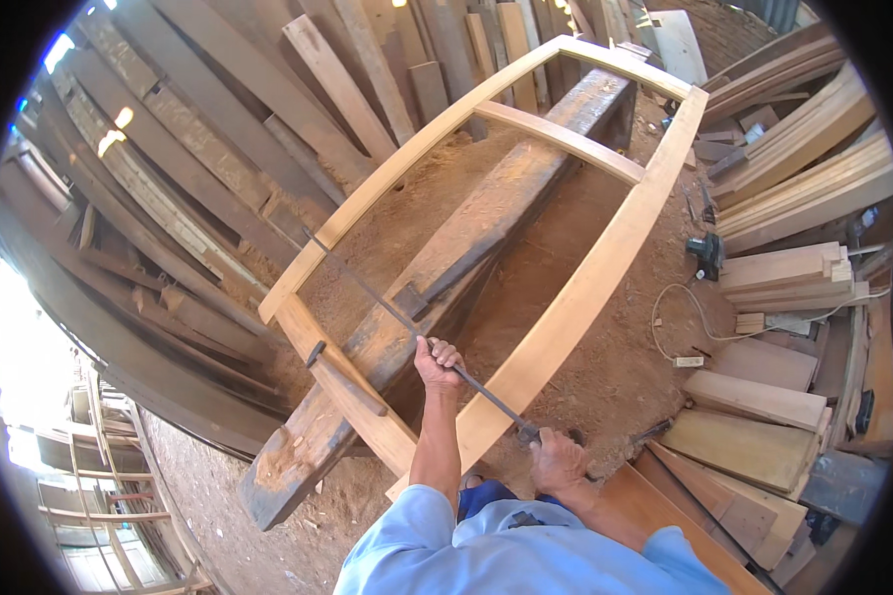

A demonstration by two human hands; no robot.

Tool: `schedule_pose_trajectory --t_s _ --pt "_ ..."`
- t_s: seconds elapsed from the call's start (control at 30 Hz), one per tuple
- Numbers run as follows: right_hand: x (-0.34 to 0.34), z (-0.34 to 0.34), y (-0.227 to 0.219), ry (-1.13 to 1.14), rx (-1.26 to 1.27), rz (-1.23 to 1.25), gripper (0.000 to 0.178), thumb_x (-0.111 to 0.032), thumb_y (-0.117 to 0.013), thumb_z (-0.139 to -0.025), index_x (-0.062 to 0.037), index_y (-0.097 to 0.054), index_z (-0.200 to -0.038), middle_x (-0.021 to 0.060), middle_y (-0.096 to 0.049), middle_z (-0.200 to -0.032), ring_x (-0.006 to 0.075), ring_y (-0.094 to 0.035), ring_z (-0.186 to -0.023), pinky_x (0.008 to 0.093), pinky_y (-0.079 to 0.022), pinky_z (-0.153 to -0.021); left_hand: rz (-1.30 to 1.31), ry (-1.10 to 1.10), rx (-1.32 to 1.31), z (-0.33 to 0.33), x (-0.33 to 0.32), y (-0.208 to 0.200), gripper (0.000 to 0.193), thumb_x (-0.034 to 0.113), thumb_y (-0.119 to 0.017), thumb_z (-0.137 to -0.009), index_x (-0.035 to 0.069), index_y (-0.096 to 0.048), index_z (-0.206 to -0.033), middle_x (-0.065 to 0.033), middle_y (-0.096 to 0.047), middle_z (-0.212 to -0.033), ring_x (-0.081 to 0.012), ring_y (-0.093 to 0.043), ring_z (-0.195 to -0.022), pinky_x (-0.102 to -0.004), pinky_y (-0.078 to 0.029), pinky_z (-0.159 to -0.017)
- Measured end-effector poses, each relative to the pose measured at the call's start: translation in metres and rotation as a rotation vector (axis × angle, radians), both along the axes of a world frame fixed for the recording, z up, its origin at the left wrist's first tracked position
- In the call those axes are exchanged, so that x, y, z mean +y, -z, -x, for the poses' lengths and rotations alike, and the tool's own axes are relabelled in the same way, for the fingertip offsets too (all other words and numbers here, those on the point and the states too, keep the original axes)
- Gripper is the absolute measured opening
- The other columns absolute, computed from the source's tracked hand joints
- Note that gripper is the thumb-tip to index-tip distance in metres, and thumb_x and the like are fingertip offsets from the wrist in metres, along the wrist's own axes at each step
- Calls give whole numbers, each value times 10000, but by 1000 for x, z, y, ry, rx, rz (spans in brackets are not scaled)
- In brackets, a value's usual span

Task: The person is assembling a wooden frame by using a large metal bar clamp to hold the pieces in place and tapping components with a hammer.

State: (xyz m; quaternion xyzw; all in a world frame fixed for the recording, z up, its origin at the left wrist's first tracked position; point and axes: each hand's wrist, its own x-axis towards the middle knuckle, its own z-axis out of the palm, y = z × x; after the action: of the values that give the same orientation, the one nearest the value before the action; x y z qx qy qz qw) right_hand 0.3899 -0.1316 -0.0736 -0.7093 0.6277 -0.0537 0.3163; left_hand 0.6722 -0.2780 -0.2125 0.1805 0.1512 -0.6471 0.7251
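Note:
A long metal bar clamp (367,285) lies slantwise across a pale wooden door or window frame (583,307). Its far end is at the left rail and its near end at the right rail. My left hand (439,363) is closed round the bar, inside the frame's outline. At the clamp's near end, just beyond the right rail, my right hand (558,461) is closed on the screw end; its fingers partly hide the handle. A hammer (352,385) rests on the frame's near end rail. One crosspiece (561,142) joins the side rails toward the far end.
A thick, worn timber beam (466,233) runs under the frame. Many boards (228,109) lean along the left and back. Stacked planks (774,273) fill the right, beside a dark power tool (704,256) and a pale cable (655,315) on the dusty ground.

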Motion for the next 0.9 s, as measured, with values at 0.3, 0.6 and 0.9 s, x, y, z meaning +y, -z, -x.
schedule_pose_trajectory --t_s 0.3,0.6,0.9 --pt "-95 34 -1 -141 -132 -241 467 -372 -553 -965 -99 -493 -1339 247 -688 -1068 442 -660 -1009 541 -511 -865 -220 -55 -168 33 -57 -20 463 523 -499 -1006 156 -491 -724 53 -416 -556 -87 -399 -423 -231 -332 -356" --pt "-206 84 13 -165 -46 -201 373 -393 -556 -945 -139 -608 -1214 212 -711 -964 419 -677 -947 548 -517 -836 -174 -22 -145 95 -141 15 443 529 -508 -999 175 -498 -732 41 -410 -586 -119 -407 -485 -278 -362 -441" --pt "-308 169 28 -97 -1 -245 397 -462 -552 -949 -135 -646 -1153 228 -704 -917 430 -677 -914 534 -525 -801 -280 61 -254 190 -260 26 401 492 -476 -1028 176 -470 -781 38 -434 -628 -130 -441 -521 -301 -401 -467"
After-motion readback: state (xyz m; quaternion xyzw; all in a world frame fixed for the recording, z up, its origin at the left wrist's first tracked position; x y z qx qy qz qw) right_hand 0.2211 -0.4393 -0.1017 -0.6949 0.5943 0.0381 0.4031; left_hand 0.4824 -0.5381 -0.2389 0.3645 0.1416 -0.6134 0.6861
